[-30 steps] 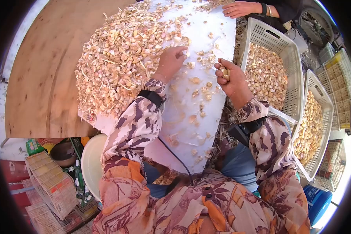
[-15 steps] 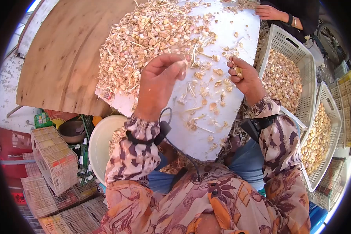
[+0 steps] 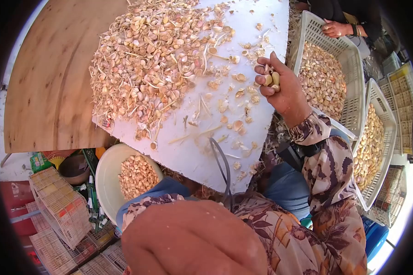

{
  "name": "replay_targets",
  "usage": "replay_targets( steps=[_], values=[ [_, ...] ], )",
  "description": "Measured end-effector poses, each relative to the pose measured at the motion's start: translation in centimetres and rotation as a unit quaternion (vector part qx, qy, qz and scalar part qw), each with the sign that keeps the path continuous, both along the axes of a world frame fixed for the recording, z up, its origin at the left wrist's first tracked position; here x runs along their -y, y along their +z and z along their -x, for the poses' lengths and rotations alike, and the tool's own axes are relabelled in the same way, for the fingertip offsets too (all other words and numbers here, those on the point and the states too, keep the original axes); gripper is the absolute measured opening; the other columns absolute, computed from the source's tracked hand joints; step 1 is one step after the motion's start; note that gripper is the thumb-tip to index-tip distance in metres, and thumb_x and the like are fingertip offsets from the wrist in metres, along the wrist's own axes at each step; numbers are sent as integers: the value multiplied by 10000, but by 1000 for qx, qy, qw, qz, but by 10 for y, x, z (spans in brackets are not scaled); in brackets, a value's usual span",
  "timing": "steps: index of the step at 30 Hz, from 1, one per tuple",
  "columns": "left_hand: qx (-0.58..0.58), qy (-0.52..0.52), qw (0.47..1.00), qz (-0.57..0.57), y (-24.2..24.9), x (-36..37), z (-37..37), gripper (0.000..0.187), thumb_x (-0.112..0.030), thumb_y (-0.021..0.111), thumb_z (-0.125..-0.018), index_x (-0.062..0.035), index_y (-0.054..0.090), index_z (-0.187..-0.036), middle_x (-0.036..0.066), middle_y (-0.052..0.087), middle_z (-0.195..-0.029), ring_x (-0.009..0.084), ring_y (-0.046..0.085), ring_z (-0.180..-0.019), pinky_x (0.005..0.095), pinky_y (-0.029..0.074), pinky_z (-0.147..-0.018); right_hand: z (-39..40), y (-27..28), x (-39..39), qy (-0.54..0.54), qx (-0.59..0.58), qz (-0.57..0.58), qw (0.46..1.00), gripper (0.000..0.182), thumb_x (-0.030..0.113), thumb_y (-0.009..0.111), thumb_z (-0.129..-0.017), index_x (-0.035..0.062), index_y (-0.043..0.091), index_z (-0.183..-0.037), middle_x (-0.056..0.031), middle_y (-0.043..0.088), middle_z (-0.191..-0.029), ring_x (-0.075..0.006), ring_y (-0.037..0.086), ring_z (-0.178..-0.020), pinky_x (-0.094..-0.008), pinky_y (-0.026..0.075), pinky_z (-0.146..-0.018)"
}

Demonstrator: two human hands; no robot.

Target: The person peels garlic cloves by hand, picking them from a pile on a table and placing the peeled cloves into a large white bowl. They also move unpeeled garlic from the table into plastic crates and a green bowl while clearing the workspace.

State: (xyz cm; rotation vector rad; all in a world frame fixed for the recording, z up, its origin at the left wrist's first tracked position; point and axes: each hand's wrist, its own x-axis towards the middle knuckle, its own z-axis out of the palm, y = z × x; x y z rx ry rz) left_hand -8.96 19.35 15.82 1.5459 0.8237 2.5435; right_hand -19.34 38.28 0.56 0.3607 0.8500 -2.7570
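Several garlic cloves point(image 3: 274, 81) rest in my right hand point(image 3: 289, 94), its fingers curled around them and palm turned up. That hand is above the right side of a white board point(image 3: 197, 160). My left hand point(image 3: 195, 238) is very close to the camera at the bottom, in front of my lap; its back shows and its fingers are hidden. A large heap of loose garlic cloves point(image 3: 147, 68) with dry skins and stalks covers the board's left and far part. Bits of skin and root ends point(image 3: 237, 126) lie scattered nearer my right hand.
Two white crates of cloves point(image 3: 323, 80) point(image 3: 371, 146) stand at the right. Another person's hand point(image 3: 336, 28) touches the far crate's rim. A pale basin point(image 3: 106, 169) holding cloves sits at lower left, near stacked crates point(image 3: 62, 206). A wooden board point(image 3: 55, 78) lies left.
My left hand has come back from over the board toward the camera. My right hand has turned palm up, showing the cloves. The view has shifted, and the other person's hand is now at the crate.
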Motion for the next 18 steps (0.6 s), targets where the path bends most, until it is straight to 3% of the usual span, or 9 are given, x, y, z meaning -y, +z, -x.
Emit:
replay_targets(
  steps=[3, 5, 6, 7, 8, 10, 11, 13, 18],
  values=[
    [-83, 147, 967, 192, -17, 10, 47, 69, 49, 580, -780, 20, 621, -827, 186, 591, -918, 172, 567, -688, 255, 488, -540, -6, 2, 11, 52, -45, 49, 996, 453, 414, 418, -965, -16, 497, -1088, -68, 520, -828, -136, 529, -651, -171, 341, -381],
    [-134, 333, 861, 361, -53, -3, 93, 159, 2, 673, -763, -7, 655, -921, 103, 612, -946, 131, 585, -754, 217, 476, -633, -8, 7, 16, 25, -12, 24, 999, 532, 474, 369, -962, -22, 485, -1119, -71, 523, -828, -148, 545, -668, -172, 341, -379],
    [-140, 385, 806, 427, -62, -12, 107, 188, -90, 723, -736, -34, 674, -908, 81, 650, -886, 198, 626, -712, 276, 503, -639, -7, 5, 15, 39, -40, 49, 997, 534, 475, 366, -963, -18, 485, -1128, -71, 526, -831, -153, 554, -686, -173, 342, -379],
    [-140, 414, 769, 467, -81, -12, 131, 171, -89, 695, -752, -34, 671, -912, 92, 647, -888, 227, 626, -735, 292, 500, -651, -7, 3, 13, 53, -66, 74, 994, 535, 477, 362, -963, -15, 485, -1136, -71, 530, -835, -159, 562, -704, -173, 343, -379],
    [-139, 441, 728, 507, -105, -8, 152, 158, -88, 666, -768, -33, 668, -916, 103, 645, -889, 256, 626, -758, 309, 496, -663, -6, 13, 14, 16, -27, 44, 999, 405, 405, 420, -965, 20, 497, -1066, -49, 514, -819, -127, 531, -676, -169, 326, -374],
    [-172, 386, 677, 603, -148, -2, 173, 133, -80, 609, -782, -39, 655, -901, 129, 627, -876, 303, 603, -806, 360, 483, -688, 2, -4, 3, 4, -39, 59, 998, 326, 355, 444, -965, 37, 491, -1019, -38, 504, -814, -111, 498, -639, -167, 312, -356],
    [-172, 387, 678, 601, -164, -2, 177, 133, -80, 609, -782, -39, 655, -901, 129, 627, -876, 303, 603, -806, 360, 483, -688, 4, -9, -1, -7, -51, 72, 996, 252, 305, 468, -965, 54, 486, -972, -27, 493, -810, -96, 464, -602, -166, 297, -339],
    [-273, 402, 616, 620, -182, -7, 176, 115, -75, 579, -792, -38, 636, -885, 130, 608, -851, 320, 582, -837, 394, 469, -710, 3, -3, -5, -21, -37, 85, 995, 174, 225, 511, -949, 67, 455, -901, -19, 457, -790, -79, 423, -576, -170, 278, -335],
    [-255, 409, 662, 574, -168, -2, 172, 143, -93, 584, -816, -46, 620, -946, 106, 619, -854, 271, 606, -814, 361, 483, -697, 7, -14, -18, -57, -16, 39, 997, 162, 210, 523, -936, 62, 457, -924, -27, 482, -788, -82, 429, -563, -163, 272, -361]
  ],
)
